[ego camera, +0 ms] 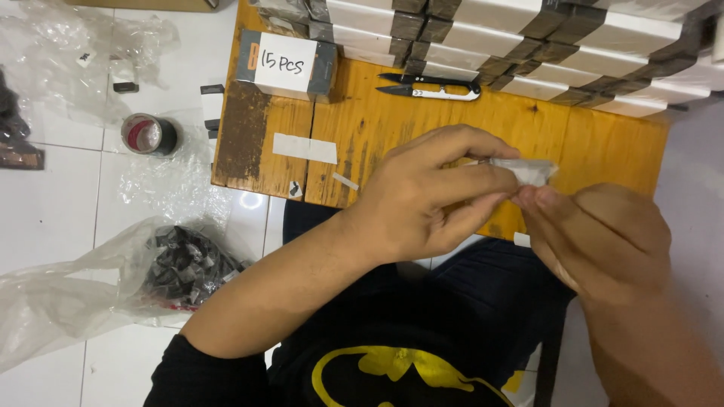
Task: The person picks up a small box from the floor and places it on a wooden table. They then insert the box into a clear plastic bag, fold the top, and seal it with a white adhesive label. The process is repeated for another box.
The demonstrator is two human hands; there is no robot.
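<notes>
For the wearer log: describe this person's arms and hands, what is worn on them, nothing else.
Both hands are bare: the left hand and right hand show no gloves, and no rings, watch or bands are visible. The forearms are uncovered too. A black sleeve shows at the left upper arm, part of a black shirt with a yellow emblem on the chest. The right arm's sleeve is out of frame.

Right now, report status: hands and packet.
Left hand and right hand both pinching small clear packet. Held above wooden board. Nothing blocking.

Left hand (430, 196) and right hand (603, 241), fingertips together
</notes>
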